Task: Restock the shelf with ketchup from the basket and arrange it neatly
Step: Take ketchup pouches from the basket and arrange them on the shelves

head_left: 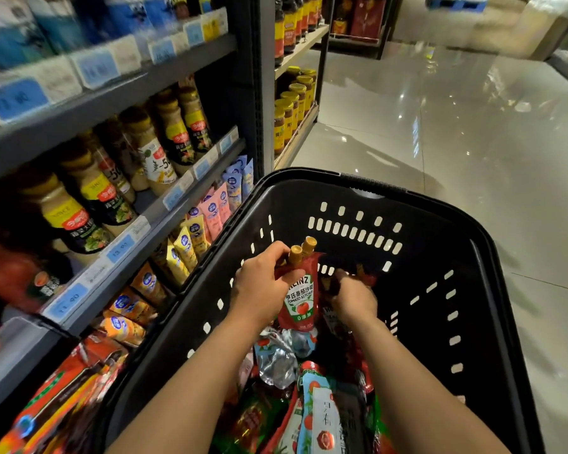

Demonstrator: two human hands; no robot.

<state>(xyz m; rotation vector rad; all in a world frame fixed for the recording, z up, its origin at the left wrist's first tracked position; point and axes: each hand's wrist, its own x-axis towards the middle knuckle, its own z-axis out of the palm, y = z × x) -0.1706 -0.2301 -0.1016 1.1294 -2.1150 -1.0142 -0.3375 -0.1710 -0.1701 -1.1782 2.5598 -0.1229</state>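
Left hand (pixel 261 283): curled round two ketchup pouches (pixel 300 296). Right hand (pixel 353 296): grips dark pouch (pixel 364 277), inside basket (pixel 473 257).

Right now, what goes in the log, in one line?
stage: picking from basket | left hand: holds Heinz ketchup pouches | right hand: grips dark red pouch | shelf: not restocked yet

Black basket (pixel 473 257) pierced with pale slots. Red ketchup pouch (pixel 300 299) with gold caps, a white label and a green band. Grey shelf (pixel 164 70) carrying blue price tags (pixel 14 98). Glossy beige floor (pixel 473 126).
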